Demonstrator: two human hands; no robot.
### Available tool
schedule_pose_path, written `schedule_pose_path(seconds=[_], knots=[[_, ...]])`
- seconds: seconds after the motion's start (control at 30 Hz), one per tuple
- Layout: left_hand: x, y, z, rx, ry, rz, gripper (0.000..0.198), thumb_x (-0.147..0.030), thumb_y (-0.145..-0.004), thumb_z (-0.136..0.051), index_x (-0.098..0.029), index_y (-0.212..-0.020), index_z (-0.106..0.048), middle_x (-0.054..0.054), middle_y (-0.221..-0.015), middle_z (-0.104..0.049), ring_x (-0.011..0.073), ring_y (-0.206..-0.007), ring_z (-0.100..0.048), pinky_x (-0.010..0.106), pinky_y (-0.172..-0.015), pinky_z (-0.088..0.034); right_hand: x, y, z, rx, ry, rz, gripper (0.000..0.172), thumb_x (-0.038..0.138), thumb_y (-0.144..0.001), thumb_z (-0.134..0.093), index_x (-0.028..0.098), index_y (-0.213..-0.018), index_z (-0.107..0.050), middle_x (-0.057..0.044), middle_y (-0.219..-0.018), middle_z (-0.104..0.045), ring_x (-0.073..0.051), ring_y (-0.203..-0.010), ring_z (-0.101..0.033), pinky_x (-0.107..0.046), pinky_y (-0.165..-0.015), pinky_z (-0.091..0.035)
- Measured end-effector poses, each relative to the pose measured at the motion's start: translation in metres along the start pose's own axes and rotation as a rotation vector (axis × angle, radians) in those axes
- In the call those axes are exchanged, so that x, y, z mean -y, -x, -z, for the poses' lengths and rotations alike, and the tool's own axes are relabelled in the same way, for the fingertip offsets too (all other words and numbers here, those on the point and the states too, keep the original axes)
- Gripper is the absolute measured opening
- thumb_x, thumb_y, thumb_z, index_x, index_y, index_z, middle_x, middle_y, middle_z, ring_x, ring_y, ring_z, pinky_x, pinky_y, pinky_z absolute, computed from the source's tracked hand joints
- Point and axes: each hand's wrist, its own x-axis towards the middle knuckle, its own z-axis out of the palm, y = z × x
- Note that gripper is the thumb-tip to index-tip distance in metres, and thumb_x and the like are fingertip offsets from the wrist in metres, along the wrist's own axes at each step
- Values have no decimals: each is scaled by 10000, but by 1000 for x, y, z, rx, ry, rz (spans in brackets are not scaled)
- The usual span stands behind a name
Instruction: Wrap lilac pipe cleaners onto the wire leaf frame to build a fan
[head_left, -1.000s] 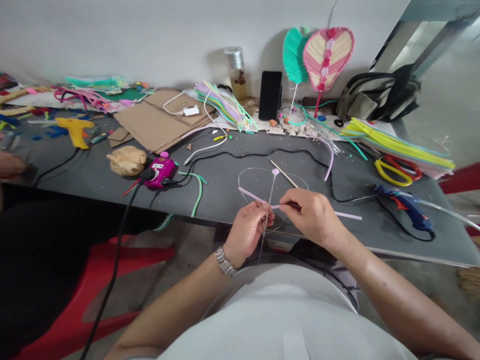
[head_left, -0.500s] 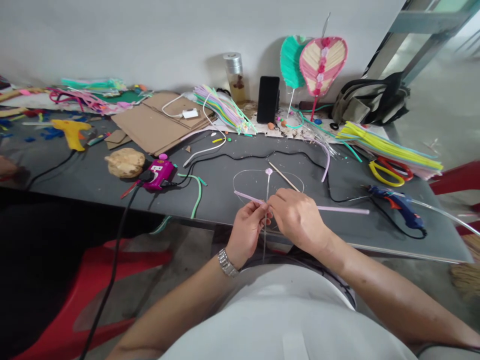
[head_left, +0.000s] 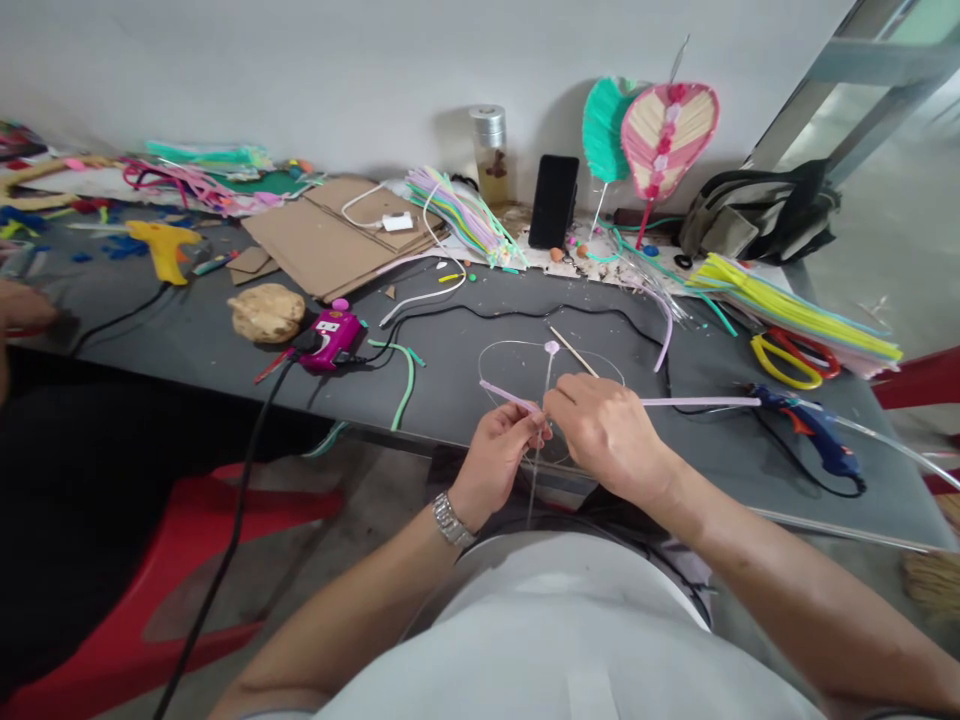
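Fingers closed in a pinch, my left hand [head_left: 496, 452] grips a lilac pipe cleaner [head_left: 505, 394] near the table's front edge. My right hand [head_left: 609, 425], also closed, holds the same pipe cleaner close beside it, and a long straight end sticks out to the right. The pipe cleaner crosses the stem of a thin wire loop frame [head_left: 501, 345] between my hands. A pale lilac tuft [head_left: 552, 347] sits at the top of that stem. My fingers hide the crossing itself. Behind my right hand lies a thin wooden stick [head_left: 571, 349].
A blue glue gun [head_left: 808, 430] and scissors [head_left: 787, 360] lie right, below yellow pipe cleaners [head_left: 795, 300]. A magenta power socket [head_left: 330, 338], stone-like lump [head_left: 266, 313] and yellow glue gun [head_left: 166, 252] are left. Fans [head_left: 667, 140] and a phone [head_left: 553, 202] stand behind. Another person's hand [head_left: 24, 305] shows at far left.
The view has shifted, so the table's things appear farther right. The pipe cleaner's right end has risen, now reaching the blue glue gun's tip in view. Both hands keep their pinch.
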Motion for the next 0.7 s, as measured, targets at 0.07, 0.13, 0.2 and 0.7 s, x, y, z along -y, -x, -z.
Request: schedule_pose_path(seconds=[0.07, 0.13, 0.2, 0.7], knots=[[2, 0, 0, -20, 0, -9, 263, -335, -718, -837, -157, -701, -644, -4, -653, -636, 98, -608, -511, 251, -627, -406, 1, -3, 2, 12, 39, 6, 198, 82, -925, -528, 168, -791, -645, -74, -789, -636, -197, -683, -466, -337, -627, -242], [3, 0, 0, -39, 1, -16, 262, -333, -716, -835, -159, -696, -639, -8, -645, -630, 96, -597, -508, 254, -619, -406, 1, -5, 4, 5, 68, 23, 188, 96, -926, -540, 171, -783, -636, -75, -789, -635, -200, -683, -468, -345, -630, -235], [5, 0, -1, -55, 0, -24, 262, -332, -716, -833, -159, -696, -638, -12, -633, -620, 94, -587, -501, 254, -608, -402, 0, -6, 4, 2, 77, 47, 178, 112, -928, -551, 175, -781, -630, -72, -793, -636, -203, -684, -472, -349, -634, -232], [4, 0, -3, -89, 40, -17, 291, -355, -702, -841, -166, -702, -620, -27, -637, -597, 89, -594, -519, 241, -617, -425, -2, -14, 4, 52, 63, 46, 216, 154, -969, -543, 162, -785, -656, -72, -820, -666, -189, -694, -478, -364, -685, -218]])
